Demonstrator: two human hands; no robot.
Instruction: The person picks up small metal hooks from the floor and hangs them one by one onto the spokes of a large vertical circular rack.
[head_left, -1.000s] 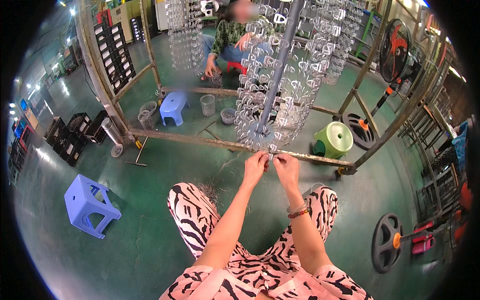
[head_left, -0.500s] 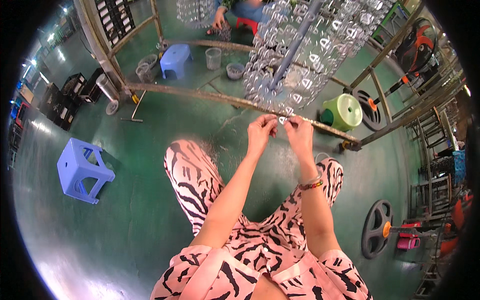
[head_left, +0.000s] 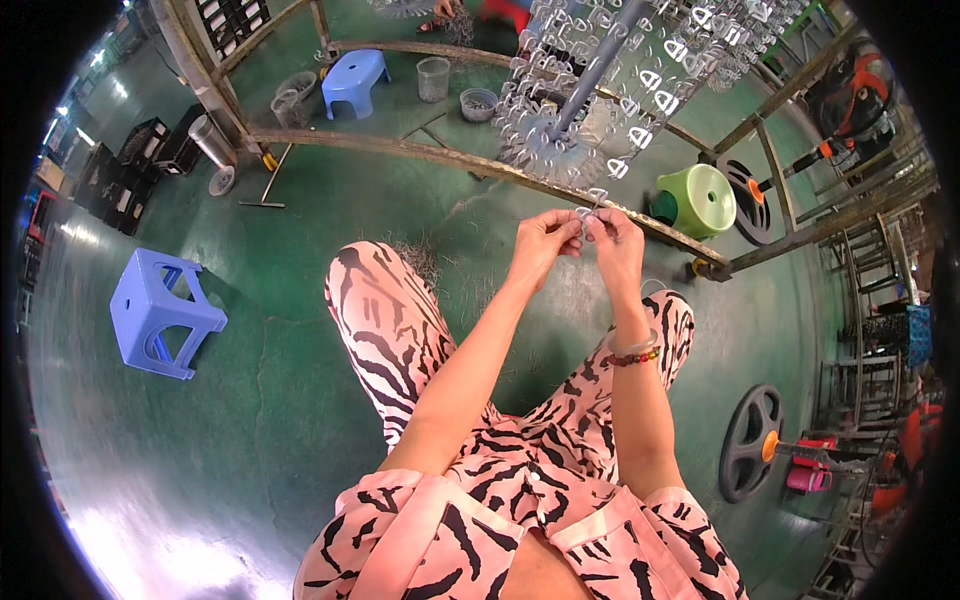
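Observation:
My left hand and my right hand are close together in front of the hanging rack, both closed in a pinch. Between their fingertips is a small shiny D-shaped metal ring, partly covered by the fingers. Another such ring sits just above it. Beyond the hands hangs a round rack with a grey centre pole, loaded with rows of D-shaped metal rings. A beaded bracelet is on my right wrist.
A metal frame's lower bar crosses beyond my knees. Behind it stand a blue stool, a clear tub, a bowl of small parts and a green stool. A purple stool is at left, a fan base at right.
The view has tilted down slightly, so the floor things sit higher and the other person's hand is nearly out of view. My hands stay together at the rings.

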